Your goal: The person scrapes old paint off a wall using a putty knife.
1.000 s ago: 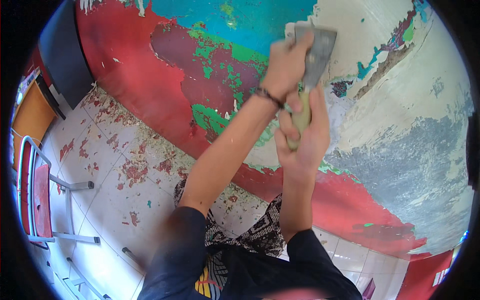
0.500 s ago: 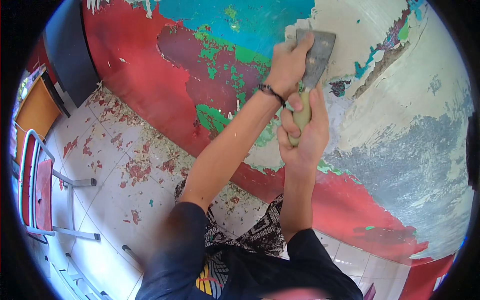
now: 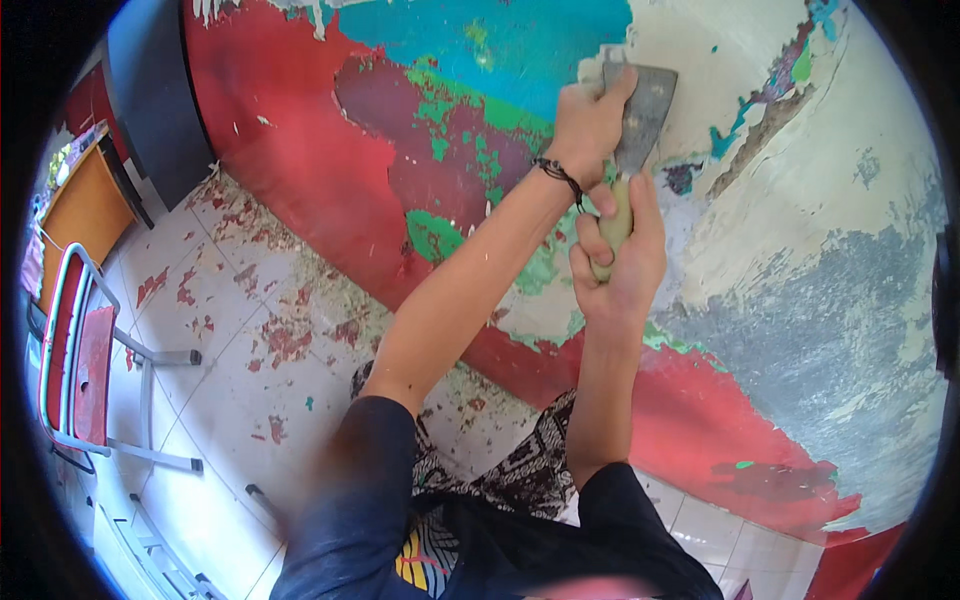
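A scraper with a wide grey metal blade [image 3: 645, 110] and a pale yellow-green handle [image 3: 619, 222] lies against the peeling wall [image 3: 450, 150]. My right hand [image 3: 632, 262] is closed around the handle, its fingers curled over the front. Higher up, my left hand [image 3: 588, 125], with a dark cord bracelet at the wrist, grips the blade's left side, thumb laid on the metal. The blade's top edge sits at pale bare plaster beside the turquoise paint [image 3: 490, 45]. The left fingertips are hidden.
Red paint [image 3: 290, 130] and exposed grey plaster [image 3: 820, 300] cover much of the wall. Paint flakes [image 3: 285, 335] litter the tiled floor along its foot. A red chair with a metal frame [image 3: 95, 370], a wooden desk [image 3: 85, 225] and a dark panel [image 3: 150, 100] stand left.
The view has shifted slightly, so the chair and floor appear further right. Both hands keep their hold on the scraper, which stays at nearly the same place on the wall.
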Tool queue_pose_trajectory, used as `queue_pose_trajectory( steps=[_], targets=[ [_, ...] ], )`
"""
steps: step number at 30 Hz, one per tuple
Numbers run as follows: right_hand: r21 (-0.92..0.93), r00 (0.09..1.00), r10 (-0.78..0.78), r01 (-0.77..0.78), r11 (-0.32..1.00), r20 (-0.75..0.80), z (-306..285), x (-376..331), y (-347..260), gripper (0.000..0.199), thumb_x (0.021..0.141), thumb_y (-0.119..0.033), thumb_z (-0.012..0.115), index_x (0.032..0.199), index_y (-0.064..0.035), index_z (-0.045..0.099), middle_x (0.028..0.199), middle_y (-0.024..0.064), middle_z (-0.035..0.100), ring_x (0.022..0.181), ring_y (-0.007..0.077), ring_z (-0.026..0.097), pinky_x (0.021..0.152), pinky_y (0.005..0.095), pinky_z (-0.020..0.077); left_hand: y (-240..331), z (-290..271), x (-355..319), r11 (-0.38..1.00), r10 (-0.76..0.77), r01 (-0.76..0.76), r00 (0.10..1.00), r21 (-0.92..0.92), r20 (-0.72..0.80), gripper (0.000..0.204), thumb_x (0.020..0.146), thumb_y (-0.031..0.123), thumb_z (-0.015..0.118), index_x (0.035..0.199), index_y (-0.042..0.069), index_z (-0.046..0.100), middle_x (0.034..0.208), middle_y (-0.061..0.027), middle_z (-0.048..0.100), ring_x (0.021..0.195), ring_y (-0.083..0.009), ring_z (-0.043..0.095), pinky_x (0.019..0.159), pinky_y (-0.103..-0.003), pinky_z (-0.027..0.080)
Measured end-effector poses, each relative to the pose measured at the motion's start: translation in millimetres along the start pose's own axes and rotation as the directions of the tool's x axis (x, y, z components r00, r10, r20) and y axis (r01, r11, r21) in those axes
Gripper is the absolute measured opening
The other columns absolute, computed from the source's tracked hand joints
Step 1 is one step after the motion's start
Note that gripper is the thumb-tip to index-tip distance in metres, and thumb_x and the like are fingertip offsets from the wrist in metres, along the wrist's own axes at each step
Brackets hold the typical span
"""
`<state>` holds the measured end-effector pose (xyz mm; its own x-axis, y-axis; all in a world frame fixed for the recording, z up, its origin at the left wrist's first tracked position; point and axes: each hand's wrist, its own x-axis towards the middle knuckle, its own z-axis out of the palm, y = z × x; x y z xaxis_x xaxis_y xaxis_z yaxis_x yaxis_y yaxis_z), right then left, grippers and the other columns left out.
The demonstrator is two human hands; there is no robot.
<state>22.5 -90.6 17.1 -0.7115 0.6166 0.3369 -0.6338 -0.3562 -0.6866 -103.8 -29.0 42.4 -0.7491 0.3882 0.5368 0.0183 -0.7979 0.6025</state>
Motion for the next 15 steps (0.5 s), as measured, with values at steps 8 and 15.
queue_pose_trajectory(
  steps=[8,15],
  targets=[
    [-0.006,1.0,0.014,-0.014,1.0,-0.021,11.6,-3.6,-10.6,0.026,0.098,-0.024,0.043,0.119,-0.0104,0.041,0.074,0.0012,0.046,0.04,0.0066,0.031,0.028,0.0211,0.0195,11.4,0.2,7.5,0.983,-0.036,0.037,0.999,0.177,-0.011,0.048,0.086,0.04,0.061,0.076,-0.006,0.065,0.068,-0.0072,0.064,0.06,-0.0138,0.053,0.056,-0.034,0.044],
    [-0.188,0.998,-0.007,0.017,0.982,0.058,9.4,32.8,-24.5,0.031,0.097,-0.024,0.045,0.125,-0.0105,0.043,0.073,0.0006,0.05,0.042,0.006,0.035,0.032,0.0202,0.0229,69.6,-2.2,28.5,0.964,-0.206,0.207,0.978,0.167,-0.024,0.042,0.09,0.043,0.057,0.085,0.002,0.066,0.071,-0.0035,0.062,0.063,-0.0119,0.053,0.056,-0.031,0.043]
  ],
)
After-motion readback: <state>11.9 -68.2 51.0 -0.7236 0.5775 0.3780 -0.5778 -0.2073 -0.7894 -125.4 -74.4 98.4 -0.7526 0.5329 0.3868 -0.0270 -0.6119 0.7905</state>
